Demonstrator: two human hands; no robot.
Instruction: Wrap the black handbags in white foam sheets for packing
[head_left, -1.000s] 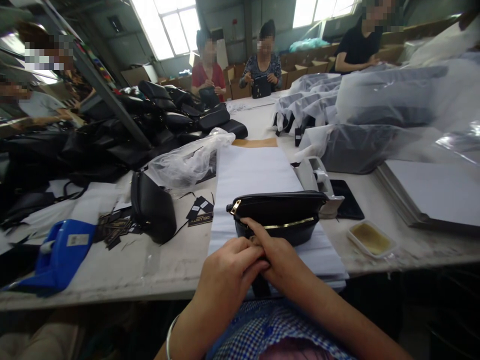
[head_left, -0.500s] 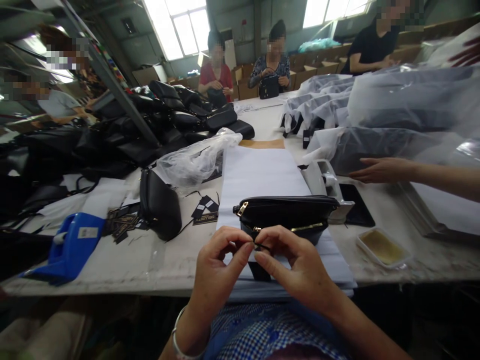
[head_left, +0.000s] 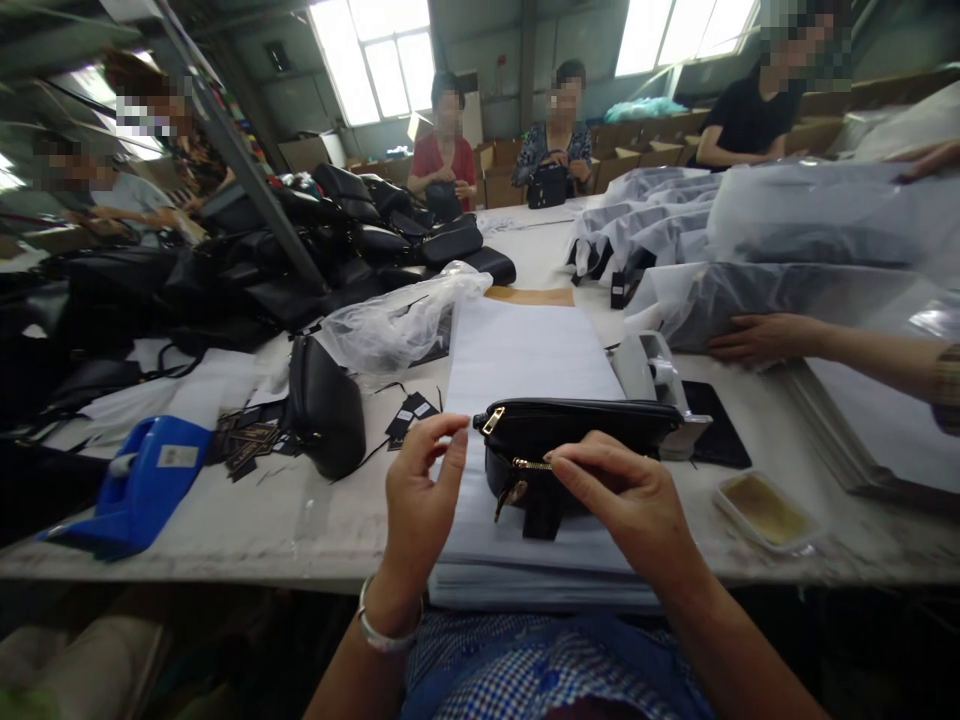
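Small black leather zip pouch with gold zipper, lying on the white paper stack at the desk's near edge: right hand fingers pinched on its front zipper, left hand fingers apart just left (tag-fitting step, judged; next needs a steady pinch).

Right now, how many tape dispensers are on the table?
2: a blue tape dispenser at the near left edge, and a white tape dispenser right of the black purse. More may be hidden under the bags.
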